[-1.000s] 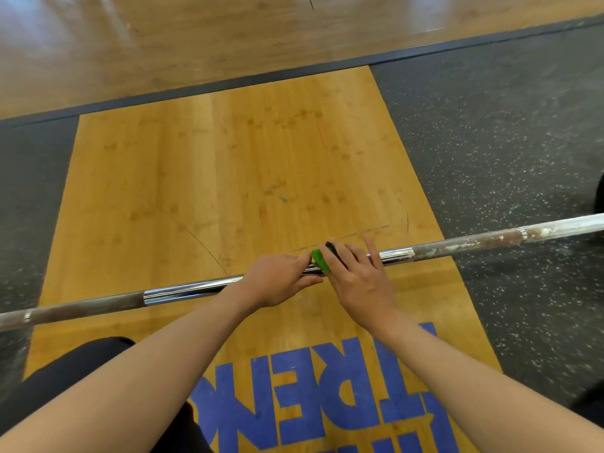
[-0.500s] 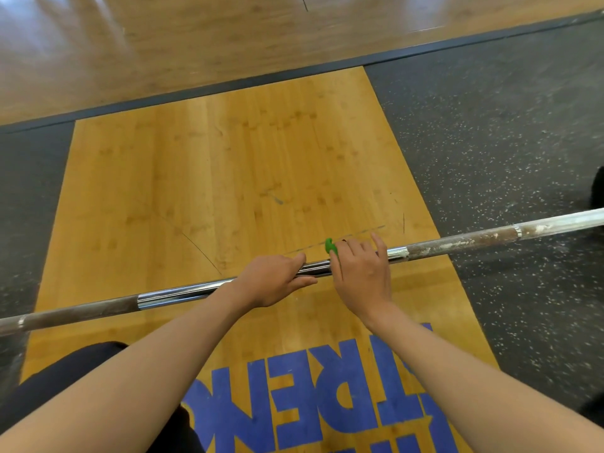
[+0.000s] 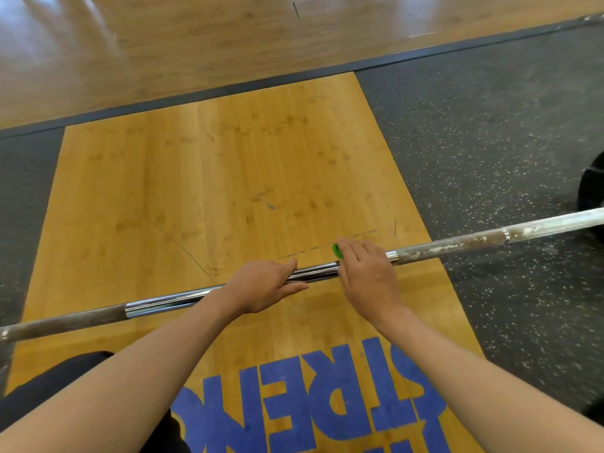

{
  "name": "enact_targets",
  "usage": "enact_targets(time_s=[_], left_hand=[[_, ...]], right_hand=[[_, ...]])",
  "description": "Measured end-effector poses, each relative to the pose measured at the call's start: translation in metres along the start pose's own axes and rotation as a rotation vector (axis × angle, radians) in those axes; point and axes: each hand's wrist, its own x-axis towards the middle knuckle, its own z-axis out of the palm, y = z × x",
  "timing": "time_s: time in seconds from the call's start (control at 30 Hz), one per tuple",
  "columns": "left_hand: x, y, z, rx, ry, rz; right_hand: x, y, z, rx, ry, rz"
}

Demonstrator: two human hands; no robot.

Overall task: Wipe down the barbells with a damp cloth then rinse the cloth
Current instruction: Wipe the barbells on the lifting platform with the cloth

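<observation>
A long barbell (image 3: 457,245) lies across the wooden platform, with a shiny chrome middle and rusty, chalk-flecked sections toward both ends. My left hand (image 3: 261,286) holds the chrome part, fingers over the top and thumb underneath. Just to its right, my right hand (image 3: 366,276) is curled over the bar and holds a green cloth (image 3: 336,250) against it. Only a small green edge shows past my fingers. The right hand sits at the end of the chrome part, beside the chalky section.
The bamboo platform (image 3: 228,174) with blue lettering lies under the bar, flanked by speckled black rubber flooring (image 3: 490,142). A black weight plate (image 3: 591,188) shows at the right edge. My black-clad knee (image 3: 49,387) is at the lower left.
My right hand has slid to the right along the bar with the green cloth, and less of the cloth shows. My left hand has stayed on the chrome part.
</observation>
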Motion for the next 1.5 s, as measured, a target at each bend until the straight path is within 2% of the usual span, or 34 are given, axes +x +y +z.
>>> enact_targets(time_s=[0.07,0.13,0.23,0.3,0.37,0.47,0.53,0.6,0.7,0.83,0.93,1.03,1.13,1.2,1.33,1.43,1.5], left_hand=[[0.000,0.001,0.001,0.023,0.006,-0.006],[0.000,0.003,0.003,0.048,0.040,-0.001],[0.005,0.013,0.006,0.014,0.151,0.038],[0.012,0.026,0.008,0.050,0.229,0.094],[0.018,0.039,0.014,0.113,0.331,0.134],[0.020,0.046,0.022,0.140,0.403,0.113],[0.019,0.048,0.027,0.180,0.419,0.087],[0.019,0.052,0.028,0.184,0.416,0.045],[0.019,0.063,0.027,0.173,0.404,-0.066],[0.017,0.078,0.026,0.160,0.331,-0.222],[0.014,0.088,0.024,0.177,0.258,-0.313],[0.012,0.101,0.024,0.158,0.186,-0.389],[0.013,0.115,0.021,0.142,0.154,-0.435],[0.010,0.122,0.018,0.124,0.121,-0.450],[0.000,0.129,0.008,0.088,0.065,-0.409],[0.004,0.125,0.008,0.096,0.074,-0.349],[0.012,0.120,0.011,0.116,0.100,-0.312]], right_hand=[[-0.008,0.013,-0.002,0.011,-0.016,-0.155],[-0.012,0.034,-0.009,-0.021,-0.009,-0.196],[0.000,0.050,-0.016,-0.044,-0.005,0.012],[0.012,0.032,-0.013,-0.068,-0.003,0.161],[0.016,0.004,-0.003,-0.046,0.003,0.195],[0.003,-0.020,0.009,0.044,-0.023,0.066],[-0.005,-0.006,0.004,0.035,-0.029,-0.035],[-0.013,0.023,-0.007,-0.009,-0.025,-0.079],[-0.015,0.063,-0.017,-0.084,-0.010,0.033],[0.003,0.029,-0.006,-0.051,0.041,0.209],[-0.007,0.001,0.009,0.041,0.018,0.016],[-0.020,0.032,-0.002,0.007,0.038,-0.169],[-0.021,0.080,-0.024,-0.066,-0.029,-0.130],[-0.017,0.087,-0.030,-0.098,-0.090,-0.027],[-0.009,0.035,-0.022,-0.034,-0.112,0.225],[-0.013,0.003,-0.009,0.037,-0.100,0.081],[-0.019,0.004,-0.005,0.037,-0.033,-0.043]])
